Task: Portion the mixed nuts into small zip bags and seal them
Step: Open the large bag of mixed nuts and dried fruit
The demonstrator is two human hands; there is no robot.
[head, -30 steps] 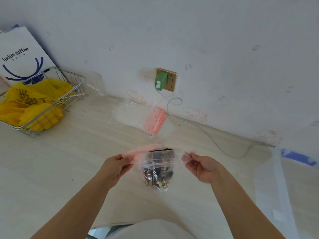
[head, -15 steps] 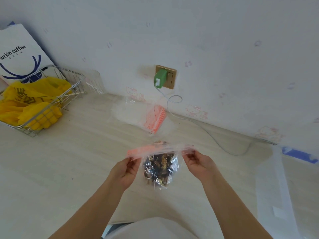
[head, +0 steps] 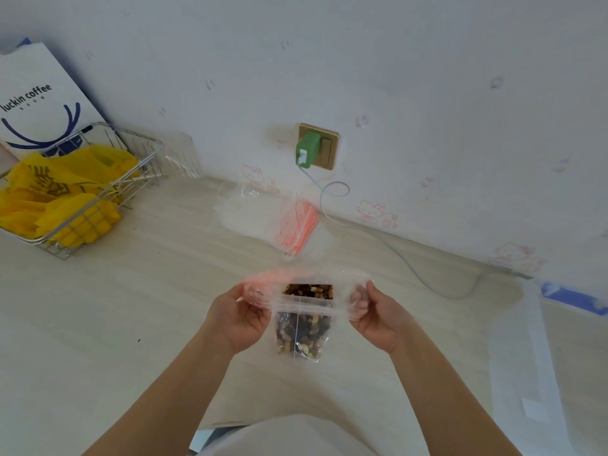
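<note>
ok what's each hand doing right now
Left hand: pinching the zip bag at its top left.
Right hand: pinching its top right.

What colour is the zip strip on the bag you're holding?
Orange-red, along the top of the clear plastic zip bag of mixed nuts; head view.

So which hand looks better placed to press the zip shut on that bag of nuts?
Probably the left hand: it pinches the red zip strip at its end, so it could slide along the bag. The right hand holds the opposite corner and can steady it.
</note>
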